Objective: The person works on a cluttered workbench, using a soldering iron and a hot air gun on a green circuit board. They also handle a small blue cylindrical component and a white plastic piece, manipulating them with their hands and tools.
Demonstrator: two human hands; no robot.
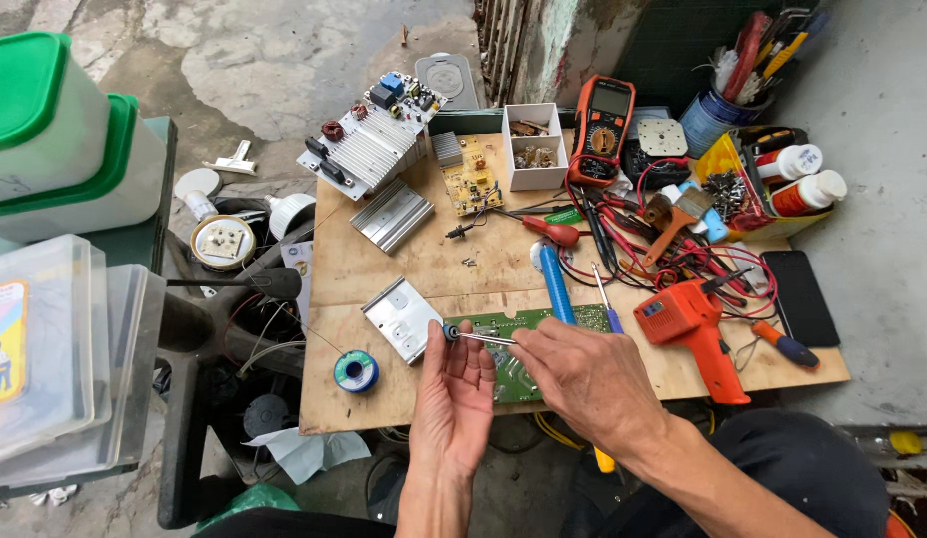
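Just below the centre of the frame, the left hand (453,394) pinches a small dark round part (450,331) in its fingertips, while the right hand (583,379) is closed around thin tweezers (486,339) touching it. A slip could well flick the part off the wooden board (423,264), or onto the green circuit board (528,344) beneath.
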